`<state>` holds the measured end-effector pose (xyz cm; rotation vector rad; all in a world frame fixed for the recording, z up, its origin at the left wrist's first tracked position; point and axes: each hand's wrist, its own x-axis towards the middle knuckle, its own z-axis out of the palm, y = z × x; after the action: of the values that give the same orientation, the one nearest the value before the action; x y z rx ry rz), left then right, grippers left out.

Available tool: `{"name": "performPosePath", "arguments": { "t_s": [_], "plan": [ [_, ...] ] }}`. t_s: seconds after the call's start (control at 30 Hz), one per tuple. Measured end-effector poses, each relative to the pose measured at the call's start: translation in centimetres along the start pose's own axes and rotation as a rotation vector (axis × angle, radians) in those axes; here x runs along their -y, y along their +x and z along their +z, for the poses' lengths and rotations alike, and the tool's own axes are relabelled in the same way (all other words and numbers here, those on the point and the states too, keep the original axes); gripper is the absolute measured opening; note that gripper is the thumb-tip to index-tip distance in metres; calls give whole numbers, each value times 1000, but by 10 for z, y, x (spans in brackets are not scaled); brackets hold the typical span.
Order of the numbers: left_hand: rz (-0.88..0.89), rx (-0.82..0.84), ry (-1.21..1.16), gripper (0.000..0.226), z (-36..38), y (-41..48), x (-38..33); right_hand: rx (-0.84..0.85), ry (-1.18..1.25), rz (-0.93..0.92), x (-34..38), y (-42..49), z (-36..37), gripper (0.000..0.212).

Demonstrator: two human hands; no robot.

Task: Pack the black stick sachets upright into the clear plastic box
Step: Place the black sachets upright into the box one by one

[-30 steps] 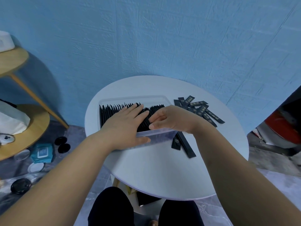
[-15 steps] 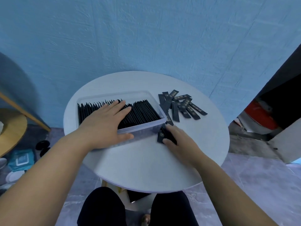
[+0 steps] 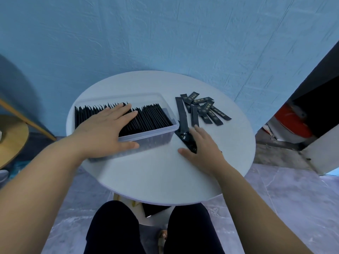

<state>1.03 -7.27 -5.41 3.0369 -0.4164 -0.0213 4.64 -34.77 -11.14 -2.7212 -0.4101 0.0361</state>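
Observation:
A clear plastic box (image 3: 156,137) stands on the left half of a round white table (image 3: 156,173), filled with a row of upright black stick sachets (image 3: 152,116). My left hand (image 3: 102,129) lies flat on top of that row, its thumb against the box's near wall. Just right of the box's near right corner, my right hand (image 3: 203,149) rests with fairly straight fingers on a few black sachets (image 3: 185,139) lying on the table; the thumb is on their near side. Several loose sachets (image 3: 205,109) lie in a pile further back right.
A blue wall rises right behind the table. A wooden shelf unit (image 3: 12,132) stands at the left and a red object (image 3: 291,123) sits low at the right. My legs (image 3: 113,228) are under the table's near edge, above a grey floor.
My right hand left the box's top and dropped onto the sachets beside its right corner. The view swung to the right. My left hand has stayed on the upright row.

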Motion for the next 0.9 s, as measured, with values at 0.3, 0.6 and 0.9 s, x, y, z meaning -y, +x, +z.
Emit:
{"name": "performPosePath", "arguments": {
  "t_s": [0.3,0.6,0.9],
  "plan": [
    [5,-17,-9,113,1,-3,4,-169,101,86,-26,-11,-13,48],
    [-3,-21,12,113,3,-4,4,-272,305,90,-26,-13,-26,13],
    [-4,-10,16,114,2,-4,3,-45,168,210,10,59,-18,35]
  ]
}}
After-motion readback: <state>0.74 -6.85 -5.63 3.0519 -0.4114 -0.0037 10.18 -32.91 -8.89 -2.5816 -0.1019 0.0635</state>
